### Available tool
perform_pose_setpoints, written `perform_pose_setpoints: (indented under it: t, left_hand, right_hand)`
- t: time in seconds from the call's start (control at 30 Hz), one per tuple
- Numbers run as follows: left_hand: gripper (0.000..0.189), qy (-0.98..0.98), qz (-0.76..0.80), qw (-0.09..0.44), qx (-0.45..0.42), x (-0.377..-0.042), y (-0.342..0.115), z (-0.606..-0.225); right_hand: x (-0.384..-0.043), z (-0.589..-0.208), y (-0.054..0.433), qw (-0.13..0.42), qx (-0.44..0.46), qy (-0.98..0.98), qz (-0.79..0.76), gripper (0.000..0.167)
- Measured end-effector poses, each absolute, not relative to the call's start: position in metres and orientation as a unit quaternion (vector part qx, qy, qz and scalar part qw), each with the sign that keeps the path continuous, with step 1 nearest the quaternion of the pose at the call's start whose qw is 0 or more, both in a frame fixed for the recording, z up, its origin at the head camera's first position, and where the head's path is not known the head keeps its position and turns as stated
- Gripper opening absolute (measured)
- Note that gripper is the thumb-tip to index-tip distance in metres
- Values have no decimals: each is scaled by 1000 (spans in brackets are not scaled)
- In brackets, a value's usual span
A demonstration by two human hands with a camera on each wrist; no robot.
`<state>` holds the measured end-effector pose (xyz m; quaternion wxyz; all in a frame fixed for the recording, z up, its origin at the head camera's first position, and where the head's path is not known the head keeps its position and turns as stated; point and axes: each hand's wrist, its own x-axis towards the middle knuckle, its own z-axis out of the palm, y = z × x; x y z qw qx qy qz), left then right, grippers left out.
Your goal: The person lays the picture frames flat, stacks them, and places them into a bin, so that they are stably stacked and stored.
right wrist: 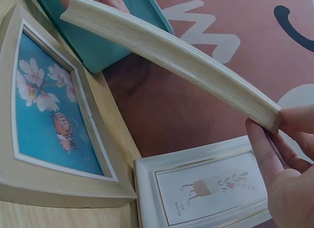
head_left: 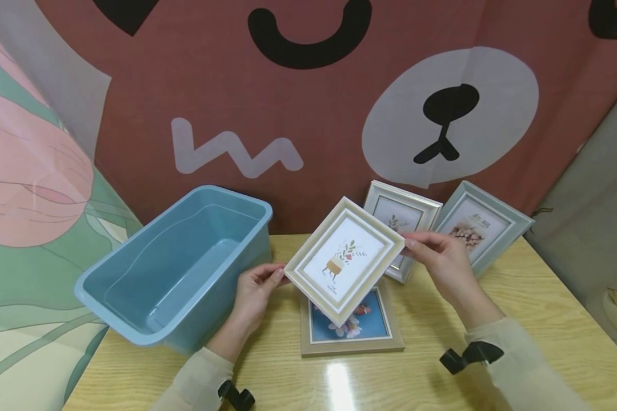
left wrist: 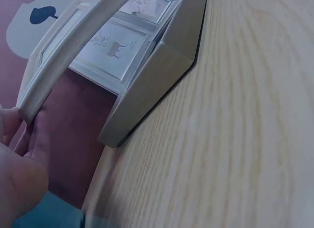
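A cream picture frame (head_left: 345,260) with a potted-plant print is held up, tilted, between both hands. My left hand (head_left: 254,294) pinches its left corner, thumb on the front. The opposite corner is pinched by my right hand (head_left: 444,268). Below, partly covered by it in the head view, a tan picture frame (head_left: 352,346) with a blossom-and-butterfly picture lies on the table. Behind stand a silver-white picture frame (head_left: 429,208), overlapped by the cream one, and a grey-blue picture frame (head_left: 511,228), which my right hand overlaps. In the right wrist view the cream frame's edge (right wrist: 171,58) shows side-on.
A deep blue plastic bin (head_left: 172,337), with nothing in it, stands to the left, close beside my left hand. The wooden table (head_left: 272,377) ends at a cloth backdrop (head_left: 329,131) with a bear face. Each sleeve carries a small black wrist camera (head_left: 236,397).
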<state>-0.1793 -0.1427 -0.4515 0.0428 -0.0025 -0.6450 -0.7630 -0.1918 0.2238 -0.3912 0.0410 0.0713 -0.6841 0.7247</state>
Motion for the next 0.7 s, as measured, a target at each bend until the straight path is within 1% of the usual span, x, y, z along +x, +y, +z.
perform_pose_setpoints:
  t: [0.27,0.47,0.7]
  left_hand:
    - [24,-647,-760,56,-9,-179,-141,-450]
    - [24,-648,-759,61,-17,-179,-140,-453]
    - [23,-652,-755,66,8,-180,-137,-451]
  right_hand:
    - [-186,-396,225,41,66,-667,741,13]
    - [-182,-398,229,45,55,-711,700,11]
    - [-178,-403,232,61,68,-744,661,16]
